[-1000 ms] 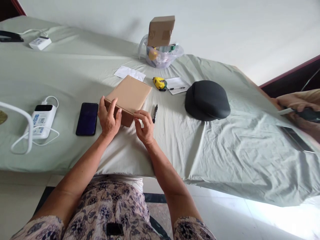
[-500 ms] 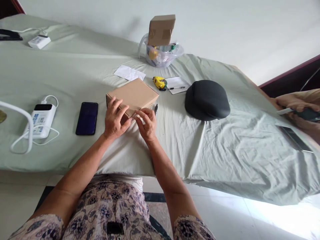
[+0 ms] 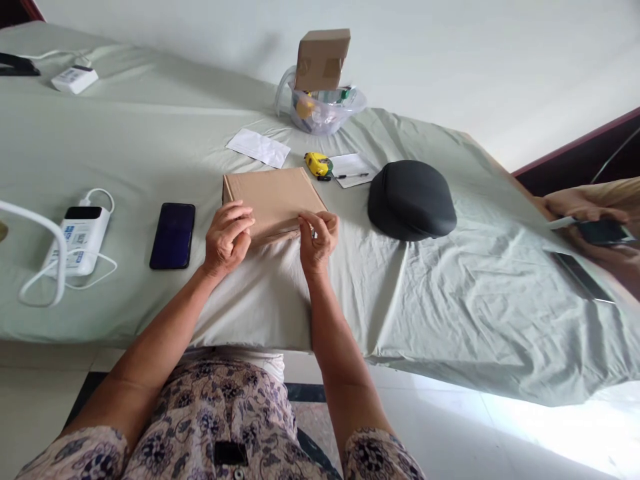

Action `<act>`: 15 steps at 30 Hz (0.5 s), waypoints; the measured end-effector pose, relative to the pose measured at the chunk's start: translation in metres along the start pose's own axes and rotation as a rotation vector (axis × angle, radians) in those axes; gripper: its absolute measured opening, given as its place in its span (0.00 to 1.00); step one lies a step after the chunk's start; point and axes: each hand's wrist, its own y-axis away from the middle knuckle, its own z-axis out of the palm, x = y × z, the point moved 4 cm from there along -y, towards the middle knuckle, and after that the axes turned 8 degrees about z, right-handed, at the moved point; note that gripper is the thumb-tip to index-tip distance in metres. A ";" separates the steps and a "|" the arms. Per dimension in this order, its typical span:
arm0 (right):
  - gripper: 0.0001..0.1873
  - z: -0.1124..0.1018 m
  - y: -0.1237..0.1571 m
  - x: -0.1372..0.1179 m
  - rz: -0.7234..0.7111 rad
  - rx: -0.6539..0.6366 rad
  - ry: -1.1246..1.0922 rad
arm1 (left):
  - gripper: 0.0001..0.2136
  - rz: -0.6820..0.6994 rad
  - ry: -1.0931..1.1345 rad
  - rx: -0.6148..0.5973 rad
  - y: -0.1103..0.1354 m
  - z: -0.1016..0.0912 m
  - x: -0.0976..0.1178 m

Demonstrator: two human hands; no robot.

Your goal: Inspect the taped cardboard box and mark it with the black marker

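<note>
At centre frame, a person is turning a flat cardboard box on the sheet-covered table. The left hand is curling its fingers over the near left edge while the right hand is pinching the near right corner. The box, lying cornerwise a second ago, is now sitting square to the table's front edge, between a dark phone at left and a black domed case at right.

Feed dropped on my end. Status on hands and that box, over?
Left hand, right hand both gripping near edge of cardboard box. Box flat on sheet-covered table. Smartphone left, black case right, neither touching.
</note>
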 end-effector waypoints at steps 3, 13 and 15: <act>0.10 -0.008 -0.005 0.008 0.010 0.088 0.037 | 0.08 -0.054 -0.010 0.044 -0.002 -0.005 -0.007; 0.14 0.004 -0.004 0.028 0.250 -0.011 -0.182 | 0.14 -0.290 0.006 0.217 0.007 -0.010 -0.035; 0.14 0.009 -0.002 0.030 0.295 -0.021 -0.247 | 0.20 -0.386 0.084 0.274 0.013 -0.006 -0.044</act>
